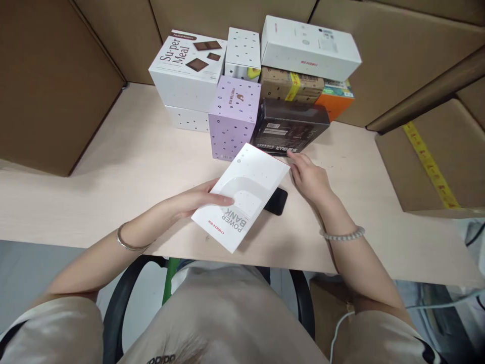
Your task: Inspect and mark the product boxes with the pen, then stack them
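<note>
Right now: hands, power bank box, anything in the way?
Left hand holding power bank box. Right hand at near edge of dark box, contact unclear. Black object on table, partly hidden by held box.

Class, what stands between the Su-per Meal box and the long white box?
In the head view, a small white speckled box stands between the Su-per Meal box and the long white box.

One POWER BANK box (257, 187), one purple box (234, 126), two hands (202, 198) (310, 178), two bracelets (131, 247) (345, 236)
</note>
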Tool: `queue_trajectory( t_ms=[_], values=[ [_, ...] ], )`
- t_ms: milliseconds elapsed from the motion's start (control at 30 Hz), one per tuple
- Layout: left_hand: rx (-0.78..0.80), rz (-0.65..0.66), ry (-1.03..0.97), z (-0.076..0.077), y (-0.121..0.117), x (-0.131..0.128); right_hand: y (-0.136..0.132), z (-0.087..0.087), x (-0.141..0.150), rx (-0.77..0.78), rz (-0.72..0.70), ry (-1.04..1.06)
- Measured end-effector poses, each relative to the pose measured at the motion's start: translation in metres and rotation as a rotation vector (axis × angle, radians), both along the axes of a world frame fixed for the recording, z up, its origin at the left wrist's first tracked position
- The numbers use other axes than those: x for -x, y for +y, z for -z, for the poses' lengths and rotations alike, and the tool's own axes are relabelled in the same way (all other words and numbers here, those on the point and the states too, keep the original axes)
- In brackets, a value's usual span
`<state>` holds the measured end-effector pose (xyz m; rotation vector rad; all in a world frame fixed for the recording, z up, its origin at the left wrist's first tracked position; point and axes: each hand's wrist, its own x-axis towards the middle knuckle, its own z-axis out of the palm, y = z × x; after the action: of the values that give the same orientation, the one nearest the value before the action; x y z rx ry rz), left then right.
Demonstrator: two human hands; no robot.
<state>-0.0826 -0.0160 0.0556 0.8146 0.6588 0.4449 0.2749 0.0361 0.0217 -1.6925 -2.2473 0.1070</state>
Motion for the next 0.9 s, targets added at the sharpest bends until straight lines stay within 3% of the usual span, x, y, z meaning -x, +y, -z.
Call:
queue_trajectory(
  t_ms=[267, 433, 633, 767, 900],
  values=[
    [-0.093, -0.016, -0.004, 0.001, -0.003, -0.003, 0.003, 0.003, 0.009, 0.017, 0.051, -0.16],
    [-0.109, -0.049, -0.005, 0.004, -0.01, -0.009, 0.0, -0.006, 0.013, 0.05, 0.102, -0.214],
    [-0.12, -0.132, -0.042, 0.004, -0.014, -0.012, -0.012, -0.018, 0.014, 0.017, 0.049, -0.21],
    [-0.136, -0.154, -0.017, 0.003, -0.011, -0.007, -0.015, -0.018, 0.009, -0.078, 0.158, -0.027],
    [-0.148, -0.149, 0.03, 0.004, -0.009, -0.005, -0.016, -0.016, 0.007, -0.236, 0.254, 0.441]
  ],
)
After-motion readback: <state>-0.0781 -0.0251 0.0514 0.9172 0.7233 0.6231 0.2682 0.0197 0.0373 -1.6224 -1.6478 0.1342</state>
